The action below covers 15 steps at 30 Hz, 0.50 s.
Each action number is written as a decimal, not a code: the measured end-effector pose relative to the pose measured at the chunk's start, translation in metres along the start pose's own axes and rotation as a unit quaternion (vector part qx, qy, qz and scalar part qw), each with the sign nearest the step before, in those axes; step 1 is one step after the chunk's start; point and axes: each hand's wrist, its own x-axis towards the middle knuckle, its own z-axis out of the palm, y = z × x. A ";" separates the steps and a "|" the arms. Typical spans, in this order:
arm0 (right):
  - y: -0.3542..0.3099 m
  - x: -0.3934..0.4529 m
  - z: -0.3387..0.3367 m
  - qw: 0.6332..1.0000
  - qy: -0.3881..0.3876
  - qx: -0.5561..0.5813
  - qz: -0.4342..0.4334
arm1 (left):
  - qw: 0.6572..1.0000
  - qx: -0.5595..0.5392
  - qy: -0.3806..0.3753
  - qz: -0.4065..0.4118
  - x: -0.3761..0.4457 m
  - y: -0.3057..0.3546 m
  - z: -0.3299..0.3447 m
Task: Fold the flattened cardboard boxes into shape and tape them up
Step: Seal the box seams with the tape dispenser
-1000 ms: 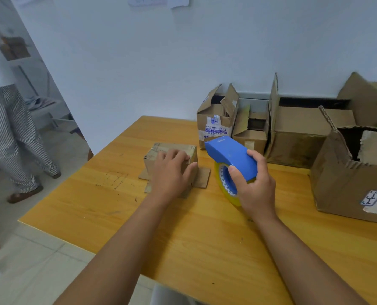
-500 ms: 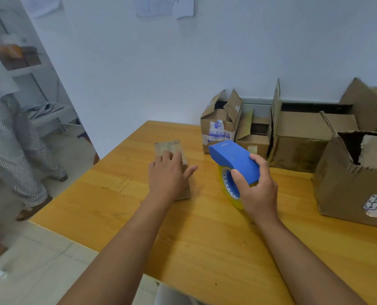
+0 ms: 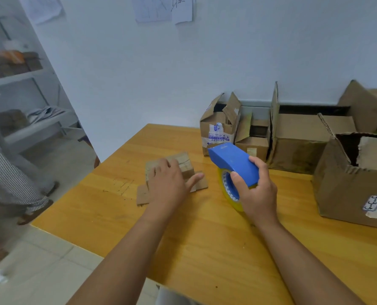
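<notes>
A bright blue tape dispenser (image 3: 233,165) carries a yellow tape roll (image 3: 229,190) with a blue and white patterned core. The small cardboard box (image 3: 183,165) is plain brown, on an orange-yellow wooden table (image 3: 205,234). Brown cartons (image 3: 297,146) line a pale blue-white wall (image 3: 227,58). Striped grey-and-white trousers (image 3: 4,172) show at left.

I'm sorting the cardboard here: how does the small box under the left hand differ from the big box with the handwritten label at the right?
The small box is far smaller than the labelled box. The small box has flaps splayed flat on the table and the left hand resting on it; the labelled box stands untouched, its top open and ragged. Only the labelled box carries a white sticker. Both are brown cardboard.
</notes>
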 end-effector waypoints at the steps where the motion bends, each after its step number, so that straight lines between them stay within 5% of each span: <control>1: -0.001 0.000 0.000 1.000 0.001 0.001 0.000 | 1.000 -0.002 0.015 -0.017 0.002 0.005 0.001; 5: -0.003 -0.001 -0.002 1.000 0.001 0.012 -0.005 | 0.991 -0.111 0.064 0.039 0.010 0.007 0.010; 8: -0.004 0.000 -0.004 1.000 0.008 0.025 -0.010 | 0.965 -0.213 0.036 0.149 0.007 -0.007 0.011; 15: -0.015 0.005 -0.009 0.996 0.023 0.088 0.020 | 0.942 -0.263 -0.023 0.206 0.007 -0.013 0.001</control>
